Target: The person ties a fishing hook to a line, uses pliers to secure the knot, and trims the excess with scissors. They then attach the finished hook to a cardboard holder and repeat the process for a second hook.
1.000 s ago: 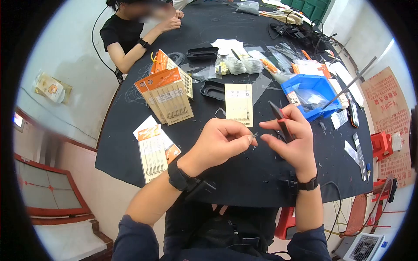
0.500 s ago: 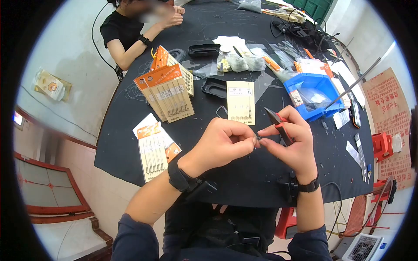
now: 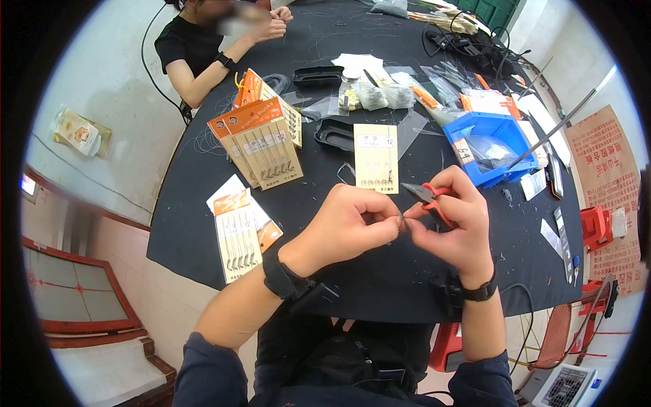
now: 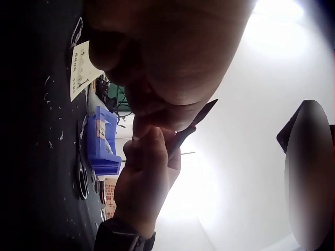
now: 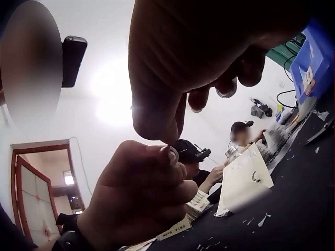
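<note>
In the head view my left hand pinches a tiny thin dark piece between thumb and forefinger, mostly hidden by the fingertips; I cannot tell its kind. My right hand has thumb and forefinger tips at the same piece. Against its palm, the other fingers hold red-handled pliers, their dark pointed nose toward the left. Just beyond the hands lies a cream card with small fishing hooks along its bottom and one at the right side. The left wrist view shows the pliers behind both hands.
Orange-topped packs of fishing hooks stand at the left, with another pack lying nearer. A blue bin is at the right, black trays beyond. Scissors lie on the black table. Another person sits across.
My right thumb and forefinger have come left to meet the left fingertips at the tiny piece. The pliers' nose has swung further left and down. The left hand has barely moved.
</note>
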The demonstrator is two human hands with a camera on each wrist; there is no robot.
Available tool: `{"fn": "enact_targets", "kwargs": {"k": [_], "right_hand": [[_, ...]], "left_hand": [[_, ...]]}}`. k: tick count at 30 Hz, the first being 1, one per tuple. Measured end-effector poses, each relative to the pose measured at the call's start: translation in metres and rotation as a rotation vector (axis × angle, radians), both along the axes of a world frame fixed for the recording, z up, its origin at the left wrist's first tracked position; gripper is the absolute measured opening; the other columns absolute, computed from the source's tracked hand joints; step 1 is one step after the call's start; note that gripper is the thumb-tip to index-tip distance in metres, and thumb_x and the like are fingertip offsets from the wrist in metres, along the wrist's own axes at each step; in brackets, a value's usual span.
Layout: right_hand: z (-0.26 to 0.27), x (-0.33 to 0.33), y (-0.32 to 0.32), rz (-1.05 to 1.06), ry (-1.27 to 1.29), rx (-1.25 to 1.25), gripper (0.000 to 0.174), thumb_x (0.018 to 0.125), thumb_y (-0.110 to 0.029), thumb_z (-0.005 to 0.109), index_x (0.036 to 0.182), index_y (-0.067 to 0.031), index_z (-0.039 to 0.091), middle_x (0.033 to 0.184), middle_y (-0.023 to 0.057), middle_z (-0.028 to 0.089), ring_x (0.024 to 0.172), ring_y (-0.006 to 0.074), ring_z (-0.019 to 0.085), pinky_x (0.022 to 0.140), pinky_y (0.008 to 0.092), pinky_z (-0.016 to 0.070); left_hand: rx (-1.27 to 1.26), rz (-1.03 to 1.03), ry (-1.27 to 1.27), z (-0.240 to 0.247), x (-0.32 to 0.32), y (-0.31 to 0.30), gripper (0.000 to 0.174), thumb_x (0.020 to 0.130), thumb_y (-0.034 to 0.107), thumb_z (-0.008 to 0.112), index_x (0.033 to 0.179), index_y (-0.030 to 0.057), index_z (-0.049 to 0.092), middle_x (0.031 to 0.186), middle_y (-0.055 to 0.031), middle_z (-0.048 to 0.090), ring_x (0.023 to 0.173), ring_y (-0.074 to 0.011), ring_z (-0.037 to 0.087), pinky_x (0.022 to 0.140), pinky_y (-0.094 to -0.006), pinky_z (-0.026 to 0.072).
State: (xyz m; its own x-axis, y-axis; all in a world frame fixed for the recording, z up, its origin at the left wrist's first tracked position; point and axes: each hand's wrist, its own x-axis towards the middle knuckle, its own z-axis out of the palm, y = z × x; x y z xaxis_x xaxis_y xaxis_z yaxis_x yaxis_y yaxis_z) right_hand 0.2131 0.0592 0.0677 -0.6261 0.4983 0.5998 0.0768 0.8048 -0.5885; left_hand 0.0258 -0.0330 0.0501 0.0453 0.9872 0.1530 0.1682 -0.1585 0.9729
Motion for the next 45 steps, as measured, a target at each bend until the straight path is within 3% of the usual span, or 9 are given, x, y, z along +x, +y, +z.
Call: {"fn": "enact_targets", "kwargs": {"k": [3,10,15,21,24,30,40,43,45], "right_hand": [[-0.003,-0.002,-0.001,-0.023,0.029,0.063,0.024,0.055,-0.003,0.079,0.066,0.0001,0.057,0.082,0.0087,0.055,0.068,0.0207,0.056,0.058,0.0295,0.0462],[0.001,-0.004,-0.002,-0.042,-0.011,0.2,0.025,0.051,-0.004,0.077,0.067,-0.0015,0.058,0.083,0.0091,0.055,0.067,0.0238,0.055,0.057,0.0314,0.0462],[0.003,-0.004,-0.002,-0.065,-0.031,0.222,0.025,0.05,-0.004,0.076,0.066,-0.0017,0.057,0.082,0.0087,0.054,0.068,0.0241,0.056,0.057,0.0319,0.0463],[0.003,-0.001,0.003,-0.067,0.063,0.119,0.023,0.052,0.0,0.075,0.07,-0.0006,0.062,0.085,0.0088,0.055,0.069,0.0209,0.057,0.059,0.0297,0.0469],[0.006,0.007,0.01,-0.068,0.042,0.057,0.024,0.056,0.0,0.076,0.08,-0.0012,0.07,0.084,0.0067,0.054,0.073,0.0187,0.056,0.066,0.0283,0.0456],[0.001,0.006,0.01,0.116,-0.036,-0.158,0.029,0.065,-0.005,0.079,0.093,-0.0053,0.076,0.082,0.0051,0.053,0.073,0.0166,0.054,0.066,0.0279,0.0435],[0.002,0.006,0.008,0.122,-0.038,-0.216,0.018,0.064,-0.004,0.078,0.082,-0.0044,0.075,0.081,0.0036,0.05,0.074,0.016,0.052,0.066,0.0275,0.043],[0.003,0.007,0.008,0.132,-0.03,-0.211,0.018,0.064,-0.004,0.079,0.082,-0.0044,0.075,0.082,0.0037,0.049,0.074,0.016,0.052,0.066,0.0274,0.0425],[0.004,0.008,0.008,0.137,-0.042,-0.23,0.018,0.065,-0.004,0.08,0.082,-0.0041,0.074,0.082,0.0041,0.049,0.074,0.0161,0.051,0.065,0.0277,0.0422]], "left_hand": [[-0.042,-0.001,0.016,0.002,0.0,0.0,0.013,0.083,0.008,0.065,0.082,-0.0027,0.072,0.07,0.0005,0.066,0.059,-0.0009,0.051,0.051,-0.0192,0.0387],[-0.074,0.02,-0.045,-0.005,0.004,0.002,0.014,0.078,0.011,0.065,0.078,-0.0024,0.07,0.062,-0.0022,0.063,0.059,-0.0051,0.055,0.055,-0.0232,0.0439],[-0.13,-0.014,-0.042,0.0,0.002,0.002,0.015,0.083,0.009,0.064,0.081,-0.0031,0.072,0.066,0.001,0.064,0.061,-0.0026,0.052,0.055,-0.021,0.0403],[-0.147,0.038,-0.111,0.0,0.002,0.002,0.015,0.084,0.01,0.063,0.08,-0.0004,0.073,0.064,0.0034,0.06,0.058,-0.0015,0.048,0.052,-0.0204,0.0355],[-0.147,0.05,-0.157,0.002,0.001,0.002,0.015,0.086,0.011,0.064,0.081,0.0004,0.073,0.064,0.0044,0.059,0.058,-0.0011,0.047,0.052,-0.0201,0.0346],[-0.162,-0.045,-0.253,-0.008,-0.004,0.002,0.015,0.088,0.011,0.064,0.084,-0.0009,0.072,0.075,0.0,0.065,0.067,-0.0018,0.051,0.059,-0.0193,0.0385],[-0.18,-0.122,-0.303,-0.006,-0.005,0.002,0.016,0.091,0.014,0.065,0.087,-0.0005,0.071,0.084,-0.0037,0.07,0.072,-0.003,0.055,0.065,-0.0195,0.0418],[-0.162,-0.127,-0.351,-0.005,-0.002,0.001,0.017,0.09,0.014,0.063,0.087,-0.0002,0.072,0.072,0.0025,0.062,0.064,-0.0009,0.048,0.056,-0.0187,0.0361],[-0.194,-0.159,-0.36,0.003,-0.001,0.0,0.018,0.09,0.015,0.064,0.089,-0.0008,0.073,0.078,-0.0001,0.067,0.069,-0.0019,0.052,0.061,-0.0192,0.0403]]}}
